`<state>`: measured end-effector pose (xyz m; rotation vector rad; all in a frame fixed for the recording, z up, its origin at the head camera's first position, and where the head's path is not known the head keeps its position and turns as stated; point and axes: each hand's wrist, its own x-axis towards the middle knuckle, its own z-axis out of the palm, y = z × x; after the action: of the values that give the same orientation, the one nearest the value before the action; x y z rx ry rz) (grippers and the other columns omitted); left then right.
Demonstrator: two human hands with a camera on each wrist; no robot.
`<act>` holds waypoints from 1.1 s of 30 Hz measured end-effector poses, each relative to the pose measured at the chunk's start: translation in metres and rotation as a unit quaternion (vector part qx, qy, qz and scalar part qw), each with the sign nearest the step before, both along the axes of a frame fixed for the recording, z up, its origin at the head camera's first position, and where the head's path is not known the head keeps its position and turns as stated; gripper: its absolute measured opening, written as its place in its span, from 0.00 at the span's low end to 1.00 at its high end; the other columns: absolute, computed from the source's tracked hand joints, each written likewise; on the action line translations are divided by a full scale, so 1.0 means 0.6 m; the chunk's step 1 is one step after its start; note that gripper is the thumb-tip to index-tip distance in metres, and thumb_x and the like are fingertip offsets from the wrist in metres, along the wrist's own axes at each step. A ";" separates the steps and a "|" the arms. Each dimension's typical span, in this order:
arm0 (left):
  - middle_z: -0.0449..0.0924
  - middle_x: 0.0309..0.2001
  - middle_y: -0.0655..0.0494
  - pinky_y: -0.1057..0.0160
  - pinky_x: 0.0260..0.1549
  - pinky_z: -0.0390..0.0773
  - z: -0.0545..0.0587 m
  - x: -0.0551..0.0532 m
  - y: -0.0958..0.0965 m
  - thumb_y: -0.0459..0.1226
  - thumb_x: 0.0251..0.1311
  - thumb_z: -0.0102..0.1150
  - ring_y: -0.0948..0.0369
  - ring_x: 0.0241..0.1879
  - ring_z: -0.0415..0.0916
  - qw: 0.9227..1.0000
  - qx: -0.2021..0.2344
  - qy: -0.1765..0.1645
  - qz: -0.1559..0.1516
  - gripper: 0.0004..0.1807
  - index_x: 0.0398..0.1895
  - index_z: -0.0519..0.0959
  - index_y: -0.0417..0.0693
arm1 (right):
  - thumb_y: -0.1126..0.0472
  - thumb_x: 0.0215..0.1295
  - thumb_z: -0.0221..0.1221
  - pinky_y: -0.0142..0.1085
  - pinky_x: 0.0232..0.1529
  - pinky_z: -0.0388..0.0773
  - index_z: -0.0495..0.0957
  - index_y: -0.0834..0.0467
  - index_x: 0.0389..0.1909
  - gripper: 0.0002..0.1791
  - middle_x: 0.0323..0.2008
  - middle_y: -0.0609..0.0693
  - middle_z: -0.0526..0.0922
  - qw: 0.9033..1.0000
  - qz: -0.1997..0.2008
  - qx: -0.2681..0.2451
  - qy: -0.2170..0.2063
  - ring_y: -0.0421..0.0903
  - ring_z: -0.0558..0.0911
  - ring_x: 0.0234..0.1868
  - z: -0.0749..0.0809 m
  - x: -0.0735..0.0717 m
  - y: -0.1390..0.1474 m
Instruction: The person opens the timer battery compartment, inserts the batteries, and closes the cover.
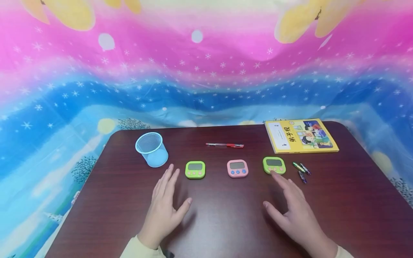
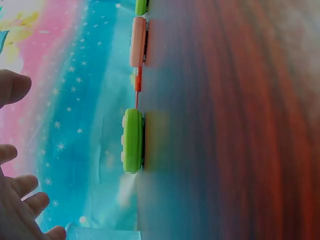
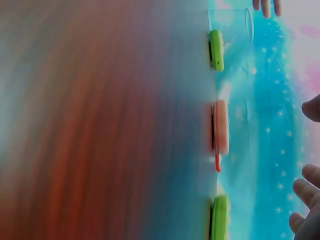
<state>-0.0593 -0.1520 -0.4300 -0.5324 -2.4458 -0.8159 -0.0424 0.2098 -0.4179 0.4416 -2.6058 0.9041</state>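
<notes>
Head view, dark red-brown wooden table (image 1: 226, 225): glossy, grained.
Yellow illustrated book (image 1: 301, 136): far right.
Left hand (image 1: 162, 211): raised, fingers extended, thumb spread.
Right hand (image 1: 297, 215): raised, fingers extended, thumb spread.
Light-blue mesh cup (image 1: 156, 157): upright, beyond left fingertips.
Rounded lime-green timers (image 1: 195, 170): one near cup, one by right fingertips.
Rounded pink timer (image 1: 237, 168): between them.

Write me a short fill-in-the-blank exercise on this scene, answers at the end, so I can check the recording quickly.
1. The pink timer has three buttons, coloured ____.
2. In the head view, the yellow book lies to the ____ of the red pen.
3. The open end of the mesh cup faces ____.
4. The left hand is holding ____.

Missing words: blue; right; up; nothing.
</notes>
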 end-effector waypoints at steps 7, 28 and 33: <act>0.56 0.77 0.49 0.38 0.67 0.61 -0.013 -0.014 0.003 0.38 0.53 0.70 0.49 0.75 0.55 0.997 0.049 -0.058 -0.008 0.49 0.78 0.56 0.47 | 0.62 0.51 0.75 0.32 0.71 0.56 0.62 0.50 0.75 0.49 0.71 0.51 0.69 0.999 0.015 -0.027 -0.020 0.55 0.68 0.70 -0.010 -0.017 -0.039; 0.60 0.75 0.53 0.49 0.73 0.60 -0.032 -0.077 0.008 0.37 0.60 0.68 0.58 0.75 0.55 0.975 0.134 -0.178 0.001 0.41 0.75 0.60 0.48 | 0.59 0.56 0.72 0.50 0.67 0.71 0.74 0.60 0.63 0.32 0.65 0.51 0.75 0.990 0.090 -0.074 -0.077 0.49 0.73 0.67 -0.039 -0.100 -0.161; 0.61 0.74 0.50 0.47 0.72 0.61 -0.041 -0.097 0.016 0.36 0.58 0.69 0.55 0.74 0.56 0.976 0.136 -0.173 -0.002 0.41 0.74 0.62 0.46 | 0.59 0.57 0.71 0.47 0.67 0.71 0.75 0.61 0.62 0.31 0.64 0.52 0.77 0.987 0.108 -0.083 -0.086 0.48 0.74 0.66 -0.046 -0.116 -0.190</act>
<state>-0.1175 -0.1426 -0.4544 -0.3120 -2.5756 -1.3137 -0.1122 0.0957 -0.4458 0.6363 -2.6420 1.2721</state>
